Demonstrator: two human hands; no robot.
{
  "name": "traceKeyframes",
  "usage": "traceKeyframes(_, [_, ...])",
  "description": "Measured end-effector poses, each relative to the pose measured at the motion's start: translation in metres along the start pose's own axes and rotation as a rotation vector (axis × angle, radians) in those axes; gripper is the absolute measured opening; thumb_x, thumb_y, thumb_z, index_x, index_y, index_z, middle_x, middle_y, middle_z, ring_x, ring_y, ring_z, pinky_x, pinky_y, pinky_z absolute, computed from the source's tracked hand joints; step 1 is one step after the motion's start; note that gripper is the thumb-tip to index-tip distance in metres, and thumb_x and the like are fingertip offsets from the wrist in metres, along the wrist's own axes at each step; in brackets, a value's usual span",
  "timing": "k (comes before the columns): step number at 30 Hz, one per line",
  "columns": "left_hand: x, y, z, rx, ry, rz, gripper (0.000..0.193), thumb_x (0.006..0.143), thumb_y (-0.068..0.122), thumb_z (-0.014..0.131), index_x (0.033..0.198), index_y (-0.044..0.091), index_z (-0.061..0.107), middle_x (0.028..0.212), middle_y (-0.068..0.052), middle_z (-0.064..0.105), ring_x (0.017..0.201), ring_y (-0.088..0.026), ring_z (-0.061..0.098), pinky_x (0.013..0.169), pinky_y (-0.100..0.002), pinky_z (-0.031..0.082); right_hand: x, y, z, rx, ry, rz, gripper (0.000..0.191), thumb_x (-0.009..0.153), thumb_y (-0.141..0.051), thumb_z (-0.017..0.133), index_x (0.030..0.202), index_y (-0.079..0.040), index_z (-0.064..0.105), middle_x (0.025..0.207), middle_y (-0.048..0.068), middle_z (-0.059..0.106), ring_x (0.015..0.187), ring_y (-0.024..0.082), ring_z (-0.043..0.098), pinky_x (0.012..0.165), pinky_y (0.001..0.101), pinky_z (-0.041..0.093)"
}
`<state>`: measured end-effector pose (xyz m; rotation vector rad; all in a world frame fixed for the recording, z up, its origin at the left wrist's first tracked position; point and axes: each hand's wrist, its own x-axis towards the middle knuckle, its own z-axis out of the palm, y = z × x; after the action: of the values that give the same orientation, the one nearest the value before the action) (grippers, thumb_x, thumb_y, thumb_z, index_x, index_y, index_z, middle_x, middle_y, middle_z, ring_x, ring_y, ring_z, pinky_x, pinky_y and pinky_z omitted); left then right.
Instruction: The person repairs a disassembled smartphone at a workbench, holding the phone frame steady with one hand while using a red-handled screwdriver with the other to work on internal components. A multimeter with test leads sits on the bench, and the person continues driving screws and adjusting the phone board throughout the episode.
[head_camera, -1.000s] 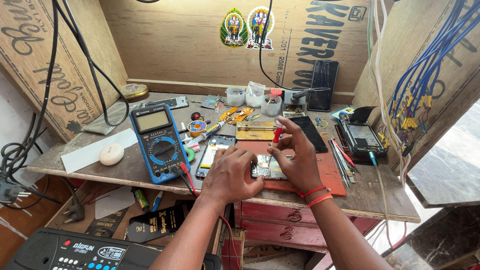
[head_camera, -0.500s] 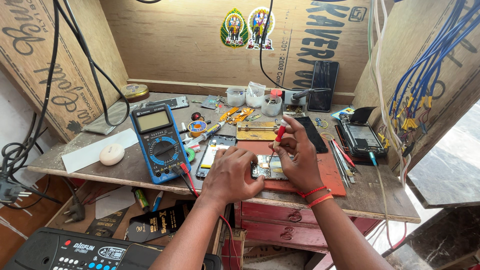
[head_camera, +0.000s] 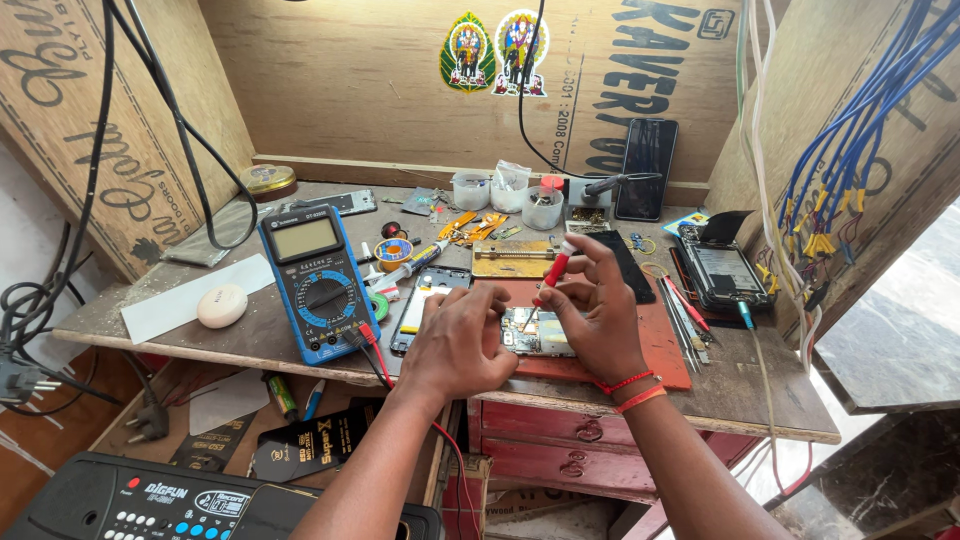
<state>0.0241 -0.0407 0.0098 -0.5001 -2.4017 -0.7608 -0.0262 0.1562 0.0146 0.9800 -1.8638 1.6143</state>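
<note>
**Mia:** What is the biggest thing you see?

**Ben:** The wooden worktop. It sits inside a box of brown boards. Thick black cables hang on the left and blue wires hang on the right.

**Mia:** And on the worktop?

**Ben:** A red mat lies at the front, near the middle. Left of it stands a blue meter with a grey screen and a round dial. A black phone leans on the back wall. Another phone, opened up, lies on the right.

**Mia:** Where are the hands?

**Ben:** Both are over the red mat. The left hand presses down on a small circuit board that lies on the mat. Its fingers are curled on the board's left edge.

**Mia:** And the other one?

**Ben:** The right hand has red bands on the wrist. Its fingers are pinched tight around a thin screwdriver with a red handle. The tool points down at the board, between the two hands.

**Mia:** Any little things?

**Ben:** Three small white tubs at the back, a white oval thing on a paper strip at the left, and a round gold tin in the corner.
</note>
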Motion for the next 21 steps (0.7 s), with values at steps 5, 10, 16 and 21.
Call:
traceKeyframes(5, [0.0019, -0.0059, 0.0036, -0.047, 0.039, -0.003, 0.047, 0.072, 0.016, 0.070, 0.118, 0.011, 0.061, 0.098, -0.003, 0.076, 0.101, -0.023, 0.068, 0.097, -0.041, 0.043, -0.0019, -0.0008, -0.0014, 0.068, -0.028, 0.054, 0.063, 0.092, 0.006, 0.068, 0.147, -0.003, 0.038, 0.110, 0.010, 0.062, 0.091, 0.017, 0.076, 0.077, 0.0293, 0.066])
traceKeyframes(10, [0.0025, -0.0089, 0.0063, -0.053, 0.064, 0.000, 0.038, 0.079, 0.010, 0.066, 0.116, 0.011, 0.060, 0.096, 0.000, 0.077, 0.099, -0.021, 0.069, 0.098, -0.042, 0.042, -0.0040, -0.0015, -0.0036, 0.088, -0.044, 0.059, 0.062, 0.092, 0.007, 0.066, 0.147, -0.003, 0.040, 0.107, 0.008, 0.058, 0.082, 0.013, 0.073, 0.069, 0.0270, 0.064])
traceKeyframes(16, [0.0001, -0.0077, 0.0070, -0.022, 0.103, -0.008, 0.030, 0.086, 0.006, 0.063, 0.116, 0.011, 0.061, 0.093, 0.001, 0.077, 0.098, -0.021, 0.068, 0.095, -0.042, 0.044, -0.0038, -0.0031, -0.0044, 0.035, -0.048, 0.070, 0.062, 0.089, 0.008, 0.066, 0.146, -0.003, 0.043, 0.106, 0.008, 0.059, 0.081, 0.013, 0.073, 0.067, 0.0261, 0.064])
traceKeyframes(21, [-0.0002, -0.0052, 0.0050, -0.004, 0.079, -0.018, 0.029, 0.083, 0.010, 0.068, 0.112, 0.012, 0.063, 0.086, 0.001, 0.077, 0.095, -0.019, 0.068, 0.095, -0.041, 0.043, -0.0037, -0.0036, -0.0035, 0.027, -0.054, 0.067, 0.061, 0.088, 0.008, 0.065, 0.144, -0.003, 0.044, 0.105, 0.008, 0.061, 0.078, 0.013, 0.074, 0.064, 0.0248, 0.061])
